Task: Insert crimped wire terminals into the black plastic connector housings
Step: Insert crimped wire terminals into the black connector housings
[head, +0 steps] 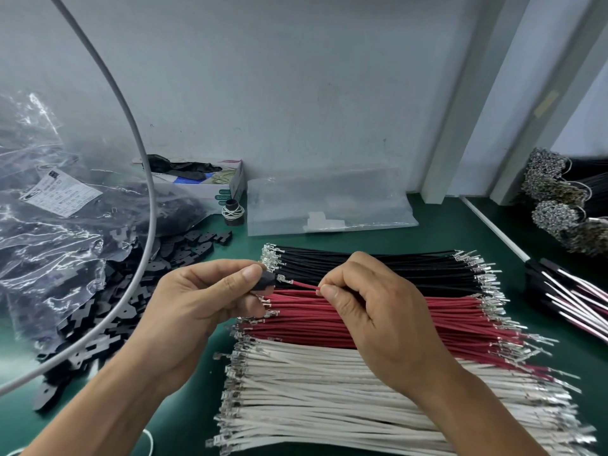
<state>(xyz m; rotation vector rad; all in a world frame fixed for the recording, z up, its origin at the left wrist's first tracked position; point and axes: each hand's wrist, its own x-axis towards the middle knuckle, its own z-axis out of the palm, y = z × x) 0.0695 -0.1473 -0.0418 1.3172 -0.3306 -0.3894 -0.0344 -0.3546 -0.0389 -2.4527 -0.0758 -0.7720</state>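
Left hand [204,301] pinches a black connector housing [266,280] above the wire stacks' left edge; right hand [371,311] pinches a red wire [304,286], its terminal [285,280] just beside the housing

Housing pile [108,291] left w/ bag [49,192]; wire stacks [362,324] centre; box [210,182] behind; bundles [566,205] far right.
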